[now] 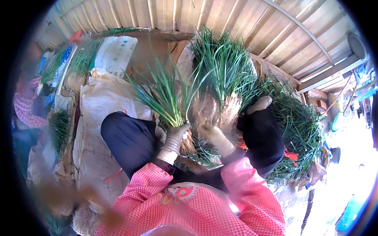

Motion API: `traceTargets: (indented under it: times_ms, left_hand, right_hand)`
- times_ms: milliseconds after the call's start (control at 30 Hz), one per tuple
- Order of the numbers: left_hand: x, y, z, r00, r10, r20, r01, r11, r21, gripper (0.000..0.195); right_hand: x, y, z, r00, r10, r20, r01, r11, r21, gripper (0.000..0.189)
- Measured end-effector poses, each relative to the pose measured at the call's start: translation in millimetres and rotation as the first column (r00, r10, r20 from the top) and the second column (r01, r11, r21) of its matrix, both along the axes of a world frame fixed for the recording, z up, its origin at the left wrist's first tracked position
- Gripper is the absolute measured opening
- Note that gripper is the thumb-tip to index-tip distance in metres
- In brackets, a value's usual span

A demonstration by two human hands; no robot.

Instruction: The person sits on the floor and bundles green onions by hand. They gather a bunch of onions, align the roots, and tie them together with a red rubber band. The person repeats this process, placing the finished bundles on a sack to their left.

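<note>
My left hand (172, 140), in a striped work glove, grips a bunch of scallion-like plants (172, 109). Its long green leaves fan up and away from me, while the white bases and brown roots (187, 144) hang below and beside the hand. Just right of it is my right hand (211, 132), in a pale glove and blurred, close to the root end of a larger heap of the same plants (223, 67). Whether its fingers hold anything is hard to make out. Tangled pale roots (206, 109) hang on the near side of that heap.
Loose green leaves (298, 129) lie piled beyond my right knee, with a red tie (291, 155) nearby. White woven sacks (100, 100) cover the ground at left. Another person's checked sleeve (28, 103) shows at far left. A ribbed wall (189, 14) closes off the far side.
</note>
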State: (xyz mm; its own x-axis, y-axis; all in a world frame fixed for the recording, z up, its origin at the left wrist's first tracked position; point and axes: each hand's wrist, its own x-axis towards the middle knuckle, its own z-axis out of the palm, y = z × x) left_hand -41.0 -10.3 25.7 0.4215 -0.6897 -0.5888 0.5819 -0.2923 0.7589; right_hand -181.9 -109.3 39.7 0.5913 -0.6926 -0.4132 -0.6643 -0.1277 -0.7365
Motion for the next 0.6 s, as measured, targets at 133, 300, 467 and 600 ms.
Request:
traceTargets:
  times_ms: [133,300,467,600]
  left_hand:
    - [-9,-9,-33,0.992,-0.078,0.098,0.08,0.997,-0.018,0.014]
    - [-5,-4,-29,0.957,-0.274,-0.091,0.272,0.961,-0.043,0.014]
    - [-1,9,16,0.835,-0.382,-0.397,0.278,0.914,-0.296,0.016]
    - [-6,5,35,0.662,-0.361,-0.657,-0.118,0.815,-0.567,0.02]
  right_hand:
    - [47,-17,22,0.856,-0.313,0.412,0.217,0.94,0.262,0.024]
    - [60,-3,-9,0.717,-0.599,0.356,0.266,0.707,0.655,0.014]
    - [19,-15,-8,0.424,-0.816,0.392,0.158,0.493,0.855,0.01]
    - [-70,-53,-38,0.953,-0.271,0.135,0.245,0.953,0.18,0.019]
